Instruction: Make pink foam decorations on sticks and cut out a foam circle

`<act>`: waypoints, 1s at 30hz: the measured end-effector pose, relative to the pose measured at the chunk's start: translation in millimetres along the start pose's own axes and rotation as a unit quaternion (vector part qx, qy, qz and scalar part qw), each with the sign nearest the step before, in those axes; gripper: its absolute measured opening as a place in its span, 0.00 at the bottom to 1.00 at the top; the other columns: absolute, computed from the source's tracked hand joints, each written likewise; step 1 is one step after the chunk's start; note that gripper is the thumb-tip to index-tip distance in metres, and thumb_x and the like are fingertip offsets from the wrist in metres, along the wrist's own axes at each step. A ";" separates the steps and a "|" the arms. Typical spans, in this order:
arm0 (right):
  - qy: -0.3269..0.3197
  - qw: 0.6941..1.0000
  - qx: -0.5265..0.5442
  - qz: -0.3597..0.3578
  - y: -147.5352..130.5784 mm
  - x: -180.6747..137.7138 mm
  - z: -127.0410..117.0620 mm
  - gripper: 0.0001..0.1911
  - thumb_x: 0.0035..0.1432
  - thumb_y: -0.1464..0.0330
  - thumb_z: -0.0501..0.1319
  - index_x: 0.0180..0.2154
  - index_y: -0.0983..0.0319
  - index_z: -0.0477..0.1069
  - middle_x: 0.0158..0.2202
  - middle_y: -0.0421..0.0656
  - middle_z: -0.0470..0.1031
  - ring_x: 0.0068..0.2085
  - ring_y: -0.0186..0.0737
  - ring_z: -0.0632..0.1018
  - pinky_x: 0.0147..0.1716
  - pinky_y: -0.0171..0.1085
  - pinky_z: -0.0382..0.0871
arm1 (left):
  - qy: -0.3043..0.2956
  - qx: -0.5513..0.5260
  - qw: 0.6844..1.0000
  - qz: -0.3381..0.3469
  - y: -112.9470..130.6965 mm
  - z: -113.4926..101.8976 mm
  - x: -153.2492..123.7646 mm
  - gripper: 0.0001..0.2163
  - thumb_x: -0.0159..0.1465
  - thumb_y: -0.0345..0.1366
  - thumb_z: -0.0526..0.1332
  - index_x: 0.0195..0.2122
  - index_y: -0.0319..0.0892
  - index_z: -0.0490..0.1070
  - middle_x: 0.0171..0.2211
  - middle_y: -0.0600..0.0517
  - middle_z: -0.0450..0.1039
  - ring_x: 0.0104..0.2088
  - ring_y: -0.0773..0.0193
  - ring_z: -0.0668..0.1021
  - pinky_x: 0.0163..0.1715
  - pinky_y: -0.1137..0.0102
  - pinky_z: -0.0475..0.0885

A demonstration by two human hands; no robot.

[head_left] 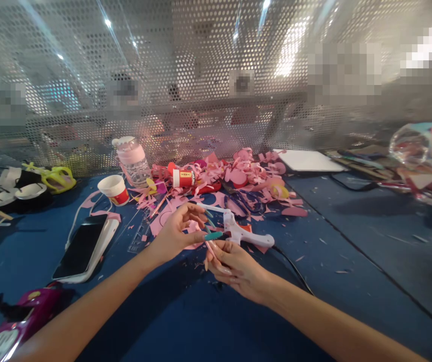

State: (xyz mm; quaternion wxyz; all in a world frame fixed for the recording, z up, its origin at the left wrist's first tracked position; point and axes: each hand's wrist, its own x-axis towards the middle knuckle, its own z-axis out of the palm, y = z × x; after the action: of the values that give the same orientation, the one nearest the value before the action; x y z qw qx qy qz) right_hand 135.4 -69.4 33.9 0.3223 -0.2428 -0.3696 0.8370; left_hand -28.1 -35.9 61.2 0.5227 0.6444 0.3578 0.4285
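The left hand [182, 229] and the right hand [236, 264] are held together above the blue table [351, 261], fingers curled, tips meeting; whether anything is pinched between them cannot be told. Just beyond the right hand, the white glue gun [233, 229] is set at the near edge of the pink scraps [234, 176]. The far side is bounded by a perforated panel [201, 120], the left by a phone [82, 246]. Rightward, blue surface flecked with slivers is crossed by a seam.
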 end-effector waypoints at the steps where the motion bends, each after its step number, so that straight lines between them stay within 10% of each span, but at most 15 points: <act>1: -0.001 1.000 -0.003 0.000 1.0 0.4 -1.2 0.17 0.56 0.59 0.58 0.24 0.66 0.66 0.11 0.30 0.53 0.11 0.21 0.48 0.11 0.27 0.39 | -0.002 -0.004 1.000 -0.002 0.2 -0.2 0.2 0.20 0.49 0.38 0.67 0.40 0.41 0.62 0.35 0.51 0.68 0.36 0.65 0.72 0.37 0.68 0.66; 13: -0.008 1.000 0.017 -0.004 0.5 0.5 -4.3 0.15 0.53 0.60 0.61 0.25 0.66 0.66 0.12 0.30 0.55 0.12 0.21 0.49 0.11 0.27 0.37 | -0.078 -0.074 0.994 -0.007 9.0 -7.5 0.3 0.38 0.35 0.39 0.73 0.48 0.44 0.61 0.51 0.43 0.61 0.50 0.53 0.66 0.46 0.63 0.65; 20: -0.005 1.000 0.004 -0.009 2.7 1.1 -1.6 0.17 0.55 0.59 0.59 0.25 0.66 0.66 0.11 0.30 0.56 0.11 0.20 0.48 0.10 0.27 0.38 | -0.034 -0.026 0.999 -0.003 4.4 -1.5 -0.1 0.21 0.52 0.37 0.65 0.46 0.42 0.63 0.48 0.45 0.65 0.47 0.59 0.69 0.46 0.64 0.65; 30: 0.023 0.999 -0.003 -0.030 -0.5 1.2 1.9 0.16 0.57 0.61 0.58 0.25 0.67 0.67 0.11 0.31 0.57 0.11 0.20 0.49 0.11 0.26 0.40 | -0.011 -0.096 0.995 -0.009 -0.3 -0.1 1.4 0.24 0.48 0.39 0.68 0.45 0.43 0.63 0.46 0.46 0.67 0.46 0.59 0.71 0.46 0.62 0.66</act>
State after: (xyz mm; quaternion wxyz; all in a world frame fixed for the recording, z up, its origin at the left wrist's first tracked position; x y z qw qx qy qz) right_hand 133.6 -69.2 35.2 0.3549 -0.2516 -0.3719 0.8200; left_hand -27.7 -34.6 61.2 0.5898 0.5930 0.3149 0.4487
